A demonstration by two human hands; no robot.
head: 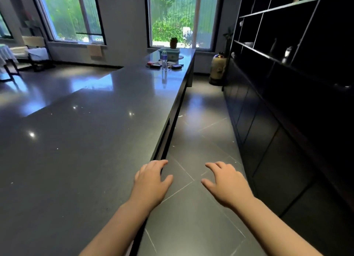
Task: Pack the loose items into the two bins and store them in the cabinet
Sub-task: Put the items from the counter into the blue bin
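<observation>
A long dark counter [86, 140] runs away from me. At its far end stands a pale green bin [170, 54], with a water bottle [164, 61] and several small loose items [156, 65] in front of it. A dark flat case [177, 66] lies to the right of the bottle. My left hand [151, 181] hovers over the counter's right edge, palm down, fingers apart, holding nothing. My right hand [226, 183] is out over the floor aisle, also palm down and holding nothing. The dark cabinet [268, 140] lines the right wall.
A small potted plant [173, 42] stands behind the bin by the window. A pale canister [218, 67] stands on the floor at the aisle's far end. Open shelves [287, 35] with a few objects sit above the cabinet doors. Chairs stand at far left.
</observation>
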